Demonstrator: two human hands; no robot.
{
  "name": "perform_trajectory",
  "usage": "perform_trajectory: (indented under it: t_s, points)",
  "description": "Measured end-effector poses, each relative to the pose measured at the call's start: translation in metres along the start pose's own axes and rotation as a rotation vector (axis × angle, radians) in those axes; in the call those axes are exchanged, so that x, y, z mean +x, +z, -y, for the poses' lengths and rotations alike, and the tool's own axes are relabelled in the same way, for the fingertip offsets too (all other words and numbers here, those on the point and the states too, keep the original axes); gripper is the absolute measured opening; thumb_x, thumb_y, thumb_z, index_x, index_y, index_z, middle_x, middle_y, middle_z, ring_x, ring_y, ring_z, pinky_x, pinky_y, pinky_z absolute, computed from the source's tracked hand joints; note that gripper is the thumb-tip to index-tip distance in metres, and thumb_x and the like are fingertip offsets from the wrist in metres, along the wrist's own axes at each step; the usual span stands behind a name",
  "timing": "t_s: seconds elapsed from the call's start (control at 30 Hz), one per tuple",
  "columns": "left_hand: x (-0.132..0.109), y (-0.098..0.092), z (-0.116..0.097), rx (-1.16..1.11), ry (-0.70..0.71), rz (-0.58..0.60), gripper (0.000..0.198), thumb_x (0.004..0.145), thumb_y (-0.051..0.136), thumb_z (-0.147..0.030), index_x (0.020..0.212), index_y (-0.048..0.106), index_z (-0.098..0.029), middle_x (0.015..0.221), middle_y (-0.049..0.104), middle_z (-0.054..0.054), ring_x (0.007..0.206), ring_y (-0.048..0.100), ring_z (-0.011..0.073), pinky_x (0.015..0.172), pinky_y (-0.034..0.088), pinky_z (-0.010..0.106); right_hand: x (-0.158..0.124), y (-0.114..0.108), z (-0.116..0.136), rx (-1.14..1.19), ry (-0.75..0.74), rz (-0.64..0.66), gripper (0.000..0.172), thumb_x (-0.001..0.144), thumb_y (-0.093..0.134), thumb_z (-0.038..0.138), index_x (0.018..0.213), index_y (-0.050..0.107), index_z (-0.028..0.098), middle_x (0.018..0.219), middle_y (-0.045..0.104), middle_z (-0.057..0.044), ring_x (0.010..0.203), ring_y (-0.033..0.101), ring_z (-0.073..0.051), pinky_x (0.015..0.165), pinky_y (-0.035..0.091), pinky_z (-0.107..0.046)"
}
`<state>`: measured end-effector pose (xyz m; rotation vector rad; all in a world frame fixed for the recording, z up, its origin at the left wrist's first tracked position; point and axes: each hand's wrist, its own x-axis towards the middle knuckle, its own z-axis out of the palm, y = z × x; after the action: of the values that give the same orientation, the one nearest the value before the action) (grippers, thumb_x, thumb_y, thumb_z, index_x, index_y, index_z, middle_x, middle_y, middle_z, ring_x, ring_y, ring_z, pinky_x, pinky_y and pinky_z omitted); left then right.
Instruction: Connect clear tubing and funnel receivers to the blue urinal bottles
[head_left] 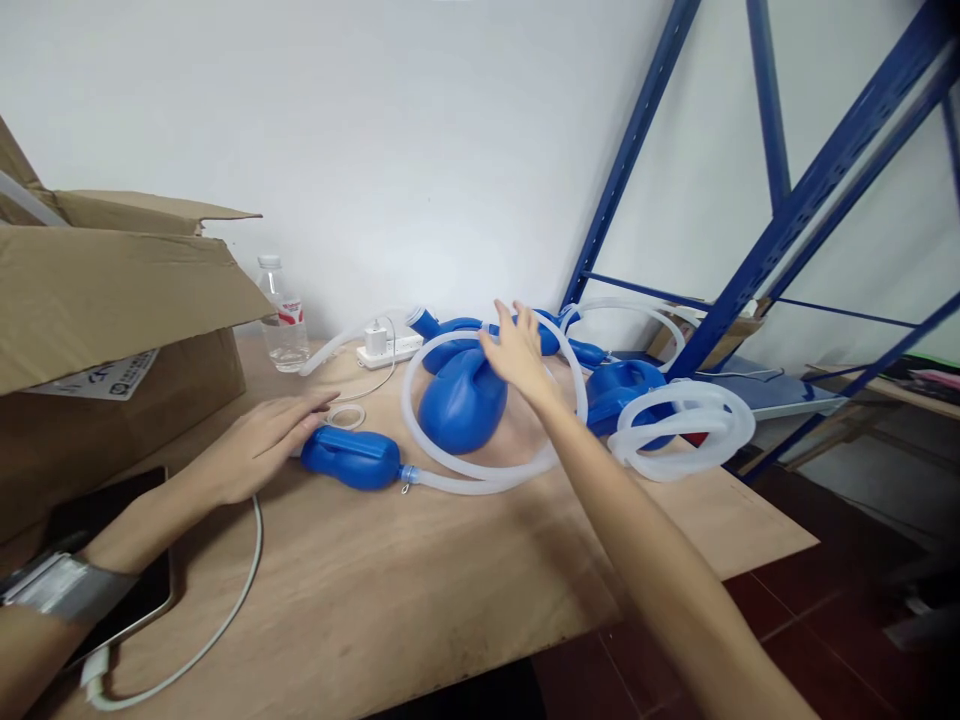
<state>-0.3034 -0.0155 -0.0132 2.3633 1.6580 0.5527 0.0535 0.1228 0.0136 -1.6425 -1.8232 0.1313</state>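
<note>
My left hand [262, 445] has its fingers stretched out together at the near-left end of a small blue plastic bottle [356, 460], which lies on its side. The fingers hide that end. From the bottle's right end, a clear hose [480, 485] runs off and curls into a large loop. Inside the loop lies a bigger blue jug with a moulded handle [461, 400]. My right hand [517, 350], fingers spread, reaches over this jug beside the upper part of the hose loop. Whether its fingertips touch the hose or the jug is hard to tell.
More blue jugs [626, 380] and a coiled hose [682, 430] lie to the right. A water bottle [285, 315] and white power strip [390, 350] stand near the wall. An open cardboard box [127, 290], a tablet [142, 590] and its cable occupy the left. Blue shelving [750, 260] rises right.
</note>
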Motion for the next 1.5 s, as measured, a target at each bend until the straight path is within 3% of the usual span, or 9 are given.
perform_trajectory:
  t_s: [0.13, 0.3, 0.43, 0.53, 0.63, 0.8, 1.07, 1.23, 1.5]
  points:
    - [-0.005, 0.007, -0.005, -0.104, 0.172, 0.086, 0.063, 0.107, 0.041, -0.060, 0.161, 0.047, -0.027, 0.164, 0.048, 0.007, 0.149, 0.048, 0.0302, 0.125, 0.033, 0.043, 0.039, 0.003, -0.027, -0.141, 0.074, 0.118, 0.053, 0.105, 0.038, 0.043, 0.138, 0.068, 0.015, 0.143, 0.056, -0.019, 0.142, 0.047, -0.034, 0.124, 0.037, -0.054]
    - [-0.003, 0.011, -0.007, 0.025, 0.176, 0.125, 0.074, 0.097, 0.055, -0.071, 0.153, 0.055, -0.023, 0.155, 0.057, 0.012, 0.138, 0.058, 0.0337, 0.115, 0.045, 0.045, 0.039, 0.014, -0.034, -0.145, -0.014, 0.205, 0.050, 0.096, 0.042, 0.019, 0.141, 0.064, 0.021, 0.125, 0.068, -0.014, 0.115, 0.064, -0.027, 0.108, 0.050, -0.043]
    - [-0.001, 0.008, -0.013, 0.022, 0.133, 0.139, 0.076, 0.098, 0.049, -0.074, 0.150, 0.058, -0.019, 0.151, 0.060, 0.014, 0.130, 0.063, 0.0333, 0.109, 0.049, 0.045, 0.038, 0.010, -0.034, -0.129, -0.077, 0.230, 0.053, 0.095, 0.056, 0.020, 0.148, 0.053, 0.017, 0.109, 0.071, -0.010, 0.107, 0.066, -0.023, 0.104, 0.051, -0.036]
    - [-0.001, 0.006, -0.014, 0.012, 0.142, 0.141, 0.073, 0.098, 0.048, -0.073, 0.148, 0.059, -0.020, 0.147, 0.063, 0.013, 0.126, 0.065, 0.0321, 0.107, 0.050, 0.044, 0.043, 0.003, -0.035, -0.281, -0.232, 0.215, 0.073, 0.097, 0.065, 0.031, 0.164, 0.038, 0.026, 0.126, 0.064, -0.013, 0.114, 0.064, -0.026, 0.103, 0.052, -0.039]
    - [-0.001, 0.007, -0.014, 0.012, 0.147, 0.130, 0.072, 0.098, 0.049, -0.073, 0.146, 0.060, -0.020, 0.144, 0.065, 0.012, 0.124, 0.066, 0.0319, 0.104, 0.052, 0.043, 0.052, 0.001, -0.040, -0.442, -0.448, 0.255, 0.056, 0.102, 0.058, 0.033, 0.157, 0.052, 0.032, 0.155, 0.043, -0.014, 0.135, 0.053, -0.031, 0.112, 0.049, -0.046]
    - [-0.002, 0.007, -0.014, 0.001, 0.128, 0.130, 0.075, 0.097, 0.048, -0.075, 0.147, 0.060, -0.021, 0.144, 0.065, 0.012, 0.123, 0.067, 0.0320, 0.103, 0.053, 0.043, 0.068, 0.006, -0.047, -0.435, -0.601, 0.461, 0.043, 0.103, 0.049, 0.020, 0.142, 0.068, 0.021, 0.159, 0.038, -0.014, 0.146, 0.042, -0.027, 0.126, 0.037, -0.043]
    - [-0.001, 0.007, -0.014, -0.033, 0.110, 0.160, 0.075, 0.098, 0.048, -0.075, 0.147, 0.058, -0.020, 0.144, 0.065, 0.011, 0.124, 0.065, 0.0324, 0.108, 0.049, 0.045, 0.069, -0.007, -0.015, -0.766, -0.674, 0.511, 0.040, 0.101, 0.051, 0.027, 0.140, 0.062, 0.021, 0.144, 0.044, -0.020, 0.123, 0.049, -0.032, 0.091, 0.052, -0.039]
    - [-0.001, 0.009, -0.011, -0.050, 0.119, 0.160, 0.071, 0.099, 0.048, -0.074, 0.148, 0.055, -0.022, 0.148, 0.063, 0.010, 0.129, 0.063, 0.0323, 0.109, 0.047, 0.045, 0.082, -0.011, -0.002, -0.788, -0.671, 0.644, 0.049, 0.085, 0.066, 0.008, 0.132, 0.066, 0.021, 0.138, 0.050, -0.017, 0.117, 0.053, -0.026, 0.087, 0.048, -0.031]
    - [-0.001, 0.010, -0.012, -0.051, 0.104, 0.175, 0.075, 0.099, 0.044, -0.077, 0.149, 0.053, -0.022, 0.146, 0.063, 0.012, 0.126, 0.064, 0.0336, 0.106, 0.048, 0.049, 0.078, -0.004, 0.019, -1.030, -0.793, 0.569, 0.046, 0.101, 0.037, 0.007, 0.136, 0.065, 0.017, 0.140, 0.056, -0.018, 0.110, 0.066, -0.027, 0.083, 0.045, -0.033]
